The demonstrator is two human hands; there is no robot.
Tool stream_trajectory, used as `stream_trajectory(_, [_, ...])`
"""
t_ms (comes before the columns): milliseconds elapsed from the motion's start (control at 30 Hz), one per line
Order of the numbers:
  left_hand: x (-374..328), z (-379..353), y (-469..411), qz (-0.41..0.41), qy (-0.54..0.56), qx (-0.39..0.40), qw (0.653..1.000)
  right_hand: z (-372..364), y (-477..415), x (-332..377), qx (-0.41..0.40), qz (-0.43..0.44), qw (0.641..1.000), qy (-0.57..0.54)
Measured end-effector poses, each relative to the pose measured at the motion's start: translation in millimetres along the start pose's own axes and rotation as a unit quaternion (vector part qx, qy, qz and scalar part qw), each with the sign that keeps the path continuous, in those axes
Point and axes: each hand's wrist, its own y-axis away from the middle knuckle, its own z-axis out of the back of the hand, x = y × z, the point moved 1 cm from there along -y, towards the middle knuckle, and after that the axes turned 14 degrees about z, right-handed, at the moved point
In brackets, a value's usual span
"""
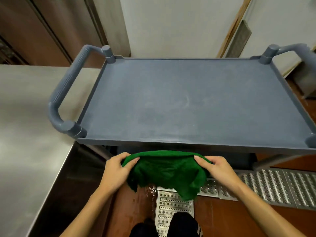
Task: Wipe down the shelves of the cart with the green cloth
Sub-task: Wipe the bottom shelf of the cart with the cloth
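1. Fingers (130, 157) of the left hand (116, 170) clamped on the left edge of the green cloth (166, 173); right hand (218, 170) pinching the right edge.
2. Green cloth: stretched between both hands, lower part hanging loose, held in the air just near of the cart (188, 142) and below its top rim.
3. Top shelf (188, 100): grey, bare, faint smears at centre.
4. Cart handle (68, 89) on the left end.
5. Steel worktop (25, 125) at left; perforated floor grate (273, 187) at right.

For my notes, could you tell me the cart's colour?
Blue-grey cart, clearest in the head view.
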Motion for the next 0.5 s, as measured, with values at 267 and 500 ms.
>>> stream_trajectory(267, [59.2,-48.5,-83.3,-0.044,0.126,-0.078,0.988,-38.0,-64.6,-83.8,-0.072,0.046,0.995,-0.058])
stream_trajectory(500, [81.2,-62.0,-138.0,-0.169,0.152,-0.102,0.969,-39.1,-129.2,-124.1,-0.106,0.133,0.98,-0.105])
